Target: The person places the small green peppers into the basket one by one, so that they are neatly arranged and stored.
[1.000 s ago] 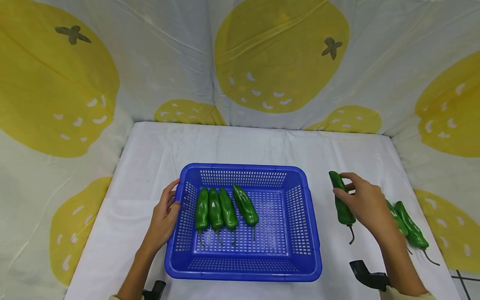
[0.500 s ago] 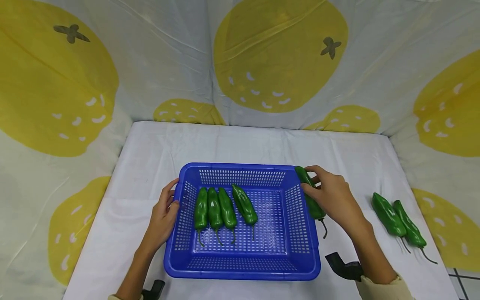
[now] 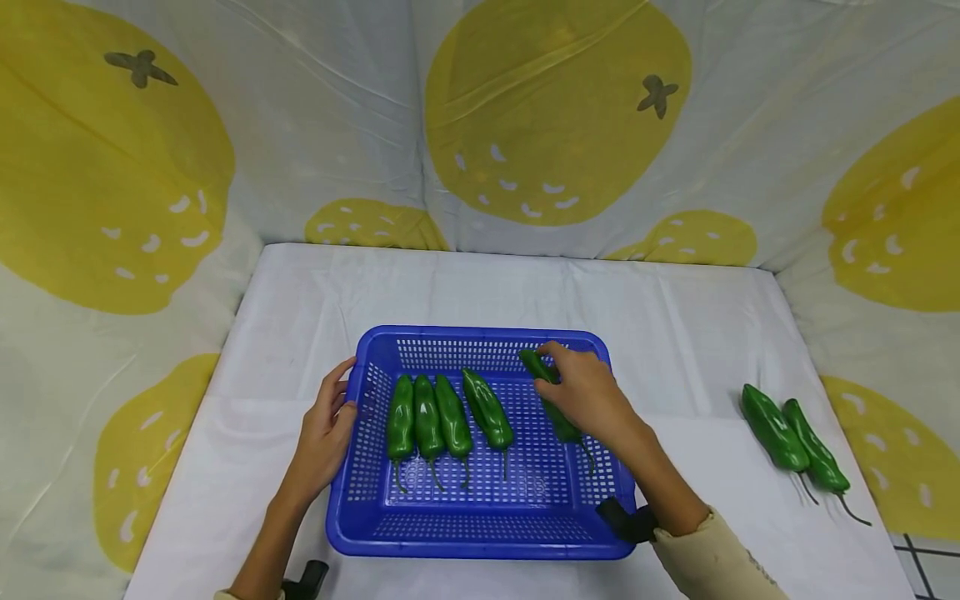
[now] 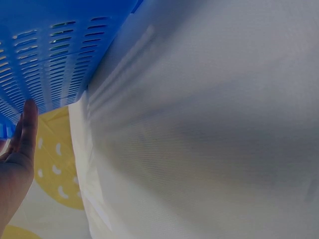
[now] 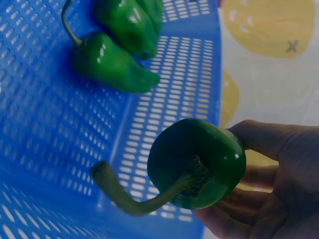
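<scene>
In the head view, my right hand (image 3: 585,392) pinches a long green chili pepper (image 3: 557,408) inside the right part of a blue plastic basket (image 3: 480,550). Its curved stem (image 5: 144,201) faces the camera in the right wrist view, and the thumb and fingers grip the pepper's far part. Four-sided and perforated, the basket has several green peppers (image 3: 450,421) lying side by side in its left half, stems toward me. My left hand (image 3: 326,429) touches the basket's left side from outside; in the left wrist view its fingers (image 4: 30,119) look fairly straight against the wall.
Two more green peppers (image 3: 795,442) lie together on the white cloth (image 3: 690,333) to the right of the basket. Fabric with yellow lemon prints (image 3: 558,108) hangs around the table. Black wrist mounts (image 3: 626,521) sit close to both hands.
My right hand has carried the pepper leftward from the cloth, over the basket's right rim and into the basket. My left hand stays at the left side.
</scene>
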`<state>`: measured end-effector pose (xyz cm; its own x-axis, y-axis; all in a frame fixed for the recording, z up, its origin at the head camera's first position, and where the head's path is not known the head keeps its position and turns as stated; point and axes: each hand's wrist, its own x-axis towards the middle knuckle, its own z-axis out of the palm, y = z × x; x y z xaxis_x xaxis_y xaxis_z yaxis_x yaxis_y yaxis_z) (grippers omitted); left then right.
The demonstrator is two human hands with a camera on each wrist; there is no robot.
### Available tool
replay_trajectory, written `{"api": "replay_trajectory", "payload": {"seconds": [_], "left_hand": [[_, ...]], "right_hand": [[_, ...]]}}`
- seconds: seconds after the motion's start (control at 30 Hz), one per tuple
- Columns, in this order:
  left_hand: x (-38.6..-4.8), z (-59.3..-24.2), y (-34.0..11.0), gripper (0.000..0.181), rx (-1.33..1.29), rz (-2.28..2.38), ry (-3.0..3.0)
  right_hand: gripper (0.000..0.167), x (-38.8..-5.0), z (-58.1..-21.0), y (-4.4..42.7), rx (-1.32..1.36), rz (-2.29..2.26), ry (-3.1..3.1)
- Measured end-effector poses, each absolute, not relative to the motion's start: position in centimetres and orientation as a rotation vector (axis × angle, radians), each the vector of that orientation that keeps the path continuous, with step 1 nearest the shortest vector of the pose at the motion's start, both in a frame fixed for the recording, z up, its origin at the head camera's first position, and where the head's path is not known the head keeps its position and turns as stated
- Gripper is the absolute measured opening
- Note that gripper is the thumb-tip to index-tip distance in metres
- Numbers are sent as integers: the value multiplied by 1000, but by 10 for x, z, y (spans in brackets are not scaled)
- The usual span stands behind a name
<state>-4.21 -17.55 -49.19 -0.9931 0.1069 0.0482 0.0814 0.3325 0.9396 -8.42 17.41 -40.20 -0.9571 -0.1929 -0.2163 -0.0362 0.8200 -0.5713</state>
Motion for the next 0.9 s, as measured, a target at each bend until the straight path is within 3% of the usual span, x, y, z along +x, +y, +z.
{"api": "replay_trajectory", "payload": {"seconds": [0.9], "left_hand": [[-42,-493,-176,59,219,1820,2543]], "right_hand": [[46,-96,-451,118,-230,-672,2647]]}}
